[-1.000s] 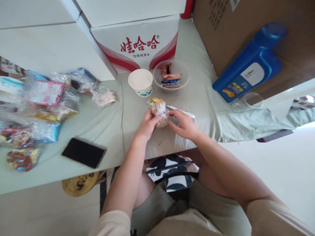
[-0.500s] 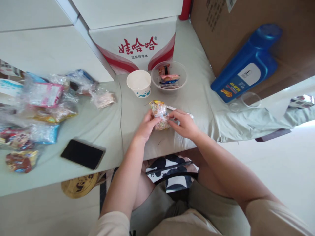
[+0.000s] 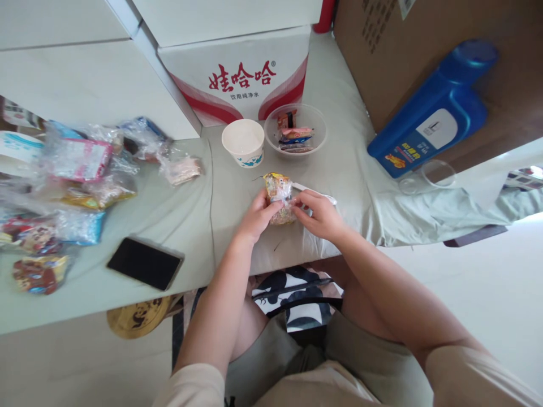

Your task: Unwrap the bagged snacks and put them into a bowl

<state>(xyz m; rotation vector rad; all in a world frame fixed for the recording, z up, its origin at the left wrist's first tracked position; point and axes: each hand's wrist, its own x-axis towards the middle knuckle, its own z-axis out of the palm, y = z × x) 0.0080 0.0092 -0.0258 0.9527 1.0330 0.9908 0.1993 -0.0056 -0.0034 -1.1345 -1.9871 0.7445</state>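
A small snack packet (image 3: 278, 192), yellow at its top and shiny clear around its middle, stands between my hands above the cloth. My left hand (image 3: 259, 213) grips its left side, the thumb lying across its front. On the other side, my right hand (image 3: 317, 213) pinches the packet's right edge with thumb and fingertips. Just behind the right fingers lies a slim white stick-like object (image 3: 314, 193), partly covered by the hand. Beyond the packet are a white paper cup (image 3: 243, 144) with a blue pattern and a clear round bowl (image 3: 319, 135) holding several small wrapped snacks (image 3: 294, 135).
At left lies a pile of plastic-wrapped packets (image 3: 85, 164), with a black phone (image 3: 145, 263) in front of it. A blue bottle (image 3: 428, 121) leans at the right by a brown carton (image 3: 394, 51) and a clear cup (image 3: 439, 174). A white printed box (image 3: 241, 79) stands at the back.
The view has shifted slightly, so things appear a little further right. More of the white stick-like object shows behind my right hand. Both hands stay on the packet.
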